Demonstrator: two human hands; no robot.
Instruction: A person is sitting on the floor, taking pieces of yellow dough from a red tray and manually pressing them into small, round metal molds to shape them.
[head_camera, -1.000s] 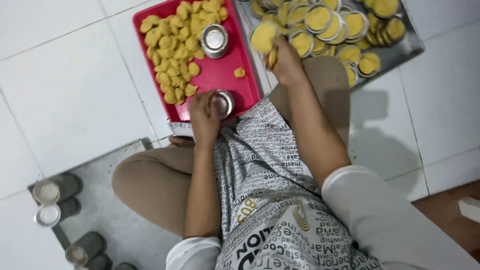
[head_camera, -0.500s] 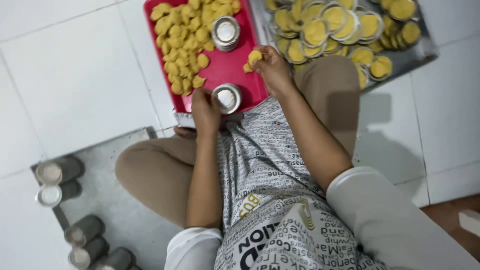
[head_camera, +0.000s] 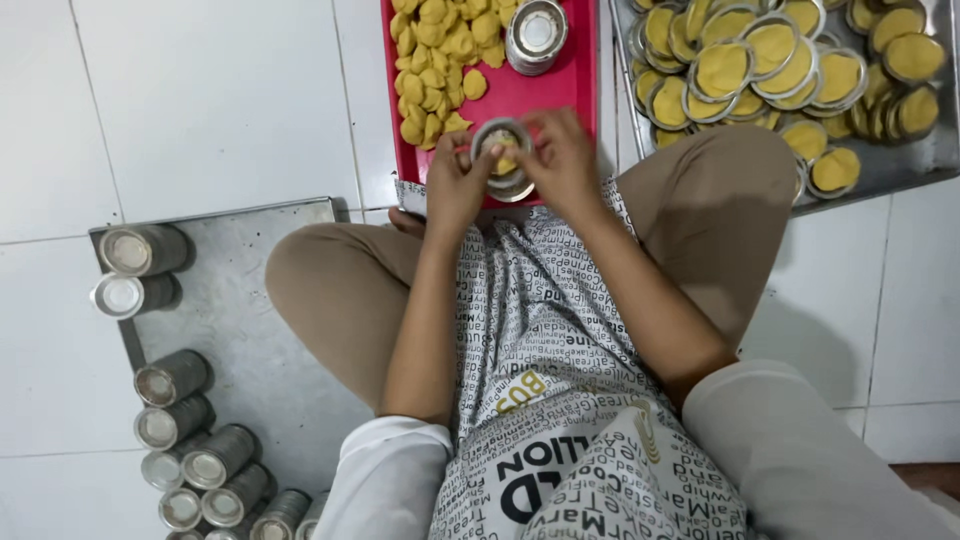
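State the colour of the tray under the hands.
Red tray, clearest in the head view.

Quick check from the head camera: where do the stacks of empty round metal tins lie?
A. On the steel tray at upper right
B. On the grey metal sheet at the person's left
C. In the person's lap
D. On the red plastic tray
B: the stacks of empty round metal tins lie on their sides along the grey metal sheet, at the person's left knee.
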